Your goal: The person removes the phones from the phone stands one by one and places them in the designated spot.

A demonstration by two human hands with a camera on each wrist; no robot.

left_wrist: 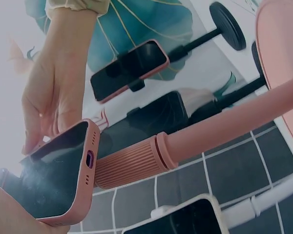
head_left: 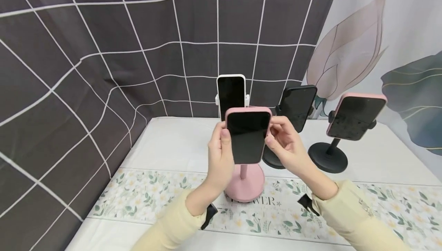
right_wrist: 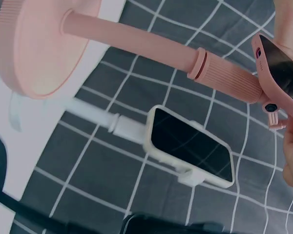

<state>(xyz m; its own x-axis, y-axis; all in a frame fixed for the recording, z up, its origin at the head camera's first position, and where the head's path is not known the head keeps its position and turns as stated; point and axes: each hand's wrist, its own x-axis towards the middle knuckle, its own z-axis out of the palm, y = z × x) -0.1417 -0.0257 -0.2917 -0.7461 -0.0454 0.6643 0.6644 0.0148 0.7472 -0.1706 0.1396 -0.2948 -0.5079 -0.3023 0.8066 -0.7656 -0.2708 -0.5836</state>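
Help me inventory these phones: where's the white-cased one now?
In the head view, the white-cased phone is near the middle, partly hidden behind the pink phone in the left hand, left of the black phone.

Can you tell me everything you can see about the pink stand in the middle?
The pink stand is pink all over and looks like smooth plastic. It has a flat round base, a plain pole and a thicker, ribbed collar near the top. It stands upright on the white tabletop, its base partly over the flowery strip. The left hand and right hand hold a pink-edged phone at its top, hiding much of it, so I can't tell what touches it there.
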